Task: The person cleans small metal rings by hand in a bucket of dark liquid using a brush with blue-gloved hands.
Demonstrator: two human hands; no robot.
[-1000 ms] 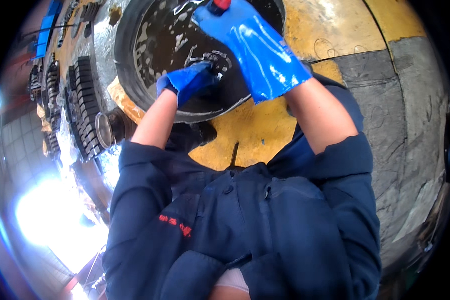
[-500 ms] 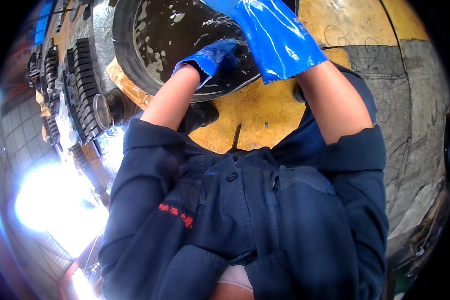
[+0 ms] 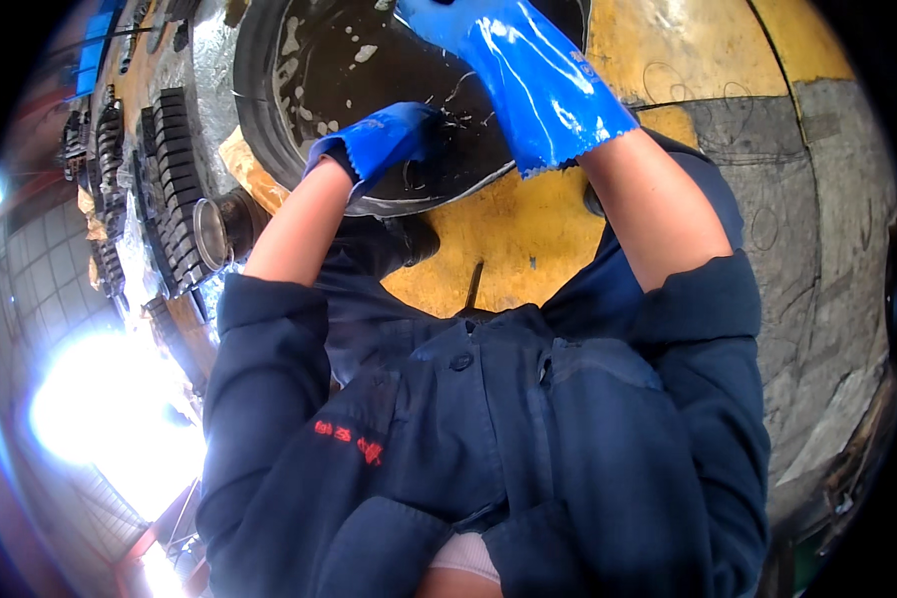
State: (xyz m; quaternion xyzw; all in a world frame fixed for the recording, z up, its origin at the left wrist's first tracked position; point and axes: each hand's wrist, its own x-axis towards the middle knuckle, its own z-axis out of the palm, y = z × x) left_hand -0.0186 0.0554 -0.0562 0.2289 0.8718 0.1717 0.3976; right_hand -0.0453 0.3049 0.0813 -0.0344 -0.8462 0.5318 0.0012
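A large round dark tub (image 3: pixel 256 95) stands before me, holding dark murky liquid (image 3: pixel 334 75) with patches of pale foam on it. My left hand (image 3: pixel 394 135), in a blue rubber glove, reaches down into the liquid near the tub's near side; its fingers are hidden below the surface. Above the tub is my right hand (image 3: pixel 453 25), in a matching long glossy blue glove. The upper picture edge cuts off part of that hand, and a small dark patch shows beside its fingers. Whether either hand grips anything does not show.
To the left, rows of dark ribbed metal parts (image 3: pixel 177 149) lie next to clear plastic sheeting (image 3: pixel 214 85). A metal cylinder (image 3: pixel 212 231) and brown paper (image 3: pixel 249 171) sit close to the tub. Yellow floor (image 3: pixel 488 234) meets worn grey boards (image 3: pixel 767 189) on the right.
My left hand has shifted left, and its wrist is farther from the right one. My right hand has moved slightly left. Ripples around the left glove have calmed.
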